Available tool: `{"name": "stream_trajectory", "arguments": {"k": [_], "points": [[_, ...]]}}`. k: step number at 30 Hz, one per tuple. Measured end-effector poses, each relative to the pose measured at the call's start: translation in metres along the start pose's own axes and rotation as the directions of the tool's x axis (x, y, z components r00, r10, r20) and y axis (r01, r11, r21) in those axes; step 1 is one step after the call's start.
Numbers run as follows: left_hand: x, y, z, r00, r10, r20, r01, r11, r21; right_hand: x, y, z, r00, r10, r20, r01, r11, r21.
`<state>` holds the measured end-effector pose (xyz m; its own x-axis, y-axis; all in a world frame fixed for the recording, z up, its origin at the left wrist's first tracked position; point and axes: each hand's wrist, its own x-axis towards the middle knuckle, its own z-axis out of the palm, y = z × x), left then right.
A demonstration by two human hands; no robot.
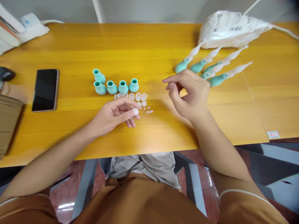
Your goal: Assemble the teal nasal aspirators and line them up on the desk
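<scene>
My left hand (116,113) pinches a small white translucent cap (135,111) between thumb and fingers, just above the table. My right hand (190,93) hovers to the right, its fingers curled and the thumb close to them; whether anything tiny is between them I cannot make out. Behind my left hand stand several teal rubber bulbs (112,87), upright with open mouths. Clear plastic rings (138,96) lie in a row before them, and tiny clear discs (149,111) are scattered nearby. Beyond my right hand lie several teal bulbs with white tapered nozzles (218,80), partly hidden by it.
A white plastic package (231,29) rests at the back right. On the left are a black phone (45,90), a cardboard box (9,121) and a dark mouse (6,74). A white device (32,28) with a cable sits at the back left. The wooden table (149,137) ends near my lap.
</scene>
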<state>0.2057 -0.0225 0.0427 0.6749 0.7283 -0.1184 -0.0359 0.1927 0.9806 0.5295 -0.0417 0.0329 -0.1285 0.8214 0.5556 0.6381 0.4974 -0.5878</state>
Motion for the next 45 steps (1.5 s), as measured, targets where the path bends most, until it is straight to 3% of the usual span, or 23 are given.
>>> {"name": "stream_trajectory", "arguments": {"k": [10, 14, 17, 20, 25, 30, 37, 45], "points": [[0.0, 0.0, -0.002, 1.0, 0.0, 0.014, -0.001, 1.0, 0.025, -0.002, 0.013, 0.021, 0.981, -0.074, 0.181, 0.089, 0.993, -0.073], [-0.002, 0.002, -0.001, 0.997, 0.071, 0.003, -0.07, 0.973, 0.221, -0.005, 0.016, 0.031, 0.961, -0.123, 0.249, 0.133, 0.991, -0.022], [-0.005, 0.002, -0.001, 0.979, 0.202, 0.001, -0.168, 0.815, 0.555, -0.006, 0.016, 0.036, 0.952, -0.136, 0.275, 0.14, 0.99, 0.005], [-0.005, -0.001, -0.004, 0.957, 0.271, 0.104, -0.25, 0.587, 0.77, -0.006, 0.015, 0.038, 0.947, -0.129, 0.294, 0.131, 0.991, 0.014], [-0.003, -0.012, -0.017, 0.921, 0.256, 0.294, -0.367, 0.317, 0.874, -0.006, 0.016, 0.039, 0.945, -0.14, 0.295, 0.134, 0.99, 0.039], [-0.003, -0.015, -0.024, 0.904, 0.193, 0.38, -0.415, 0.189, 0.89, -0.006, 0.019, 0.043, 0.946, -0.143, 0.292, 0.132, 0.99, 0.055], [-0.003, -0.015, -0.023, 0.899, 0.201, 0.389, -0.423, 0.165, 0.891, -0.004, 0.018, 0.043, 0.94, -0.14, 0.313, 0.126, 0.99, 0.063], [-0.002, -0.017, -0.021, 0.906, 0.229, 0.356, -0.413, 0.287, 0.864, -0.001, 0.013, 0.035, 0.958, -0.073, 0.278, 0.06, 0.997, 0.055]]}}
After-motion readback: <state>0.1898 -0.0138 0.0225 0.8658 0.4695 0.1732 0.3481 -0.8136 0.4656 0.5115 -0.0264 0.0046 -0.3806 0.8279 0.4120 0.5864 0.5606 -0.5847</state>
